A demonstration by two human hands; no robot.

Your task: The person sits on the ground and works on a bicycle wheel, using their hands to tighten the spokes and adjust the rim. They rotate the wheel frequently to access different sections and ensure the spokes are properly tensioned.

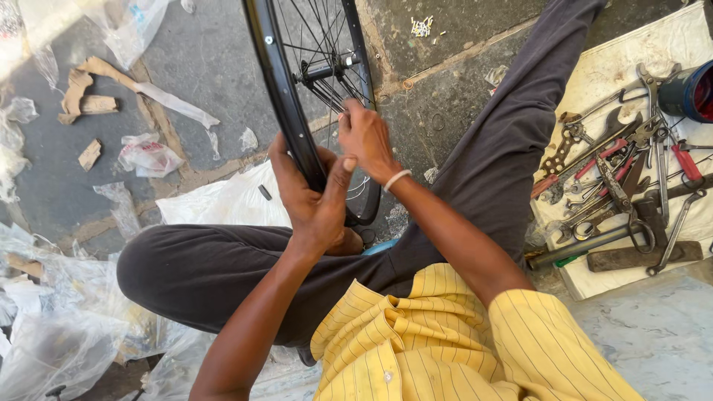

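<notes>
A black bicycle wheel rim with thin spokes and a hub stands upright between my legs. My left hand grips the rim near its lower part, thumb raised. Reaching in among the spokes just below the hub, my right hand has its fingers pinched on one of them. A white band circles that wrist. I sit on the ground in dark trousers and a yellow striped shirt.
A white cloth at the right carries several wrenches, pliers, a hammer and a blue can. Clear plastic bags and cardboard scraps litter the pavement at the left. Small metal bits lie beyond the wheel.
</notes>
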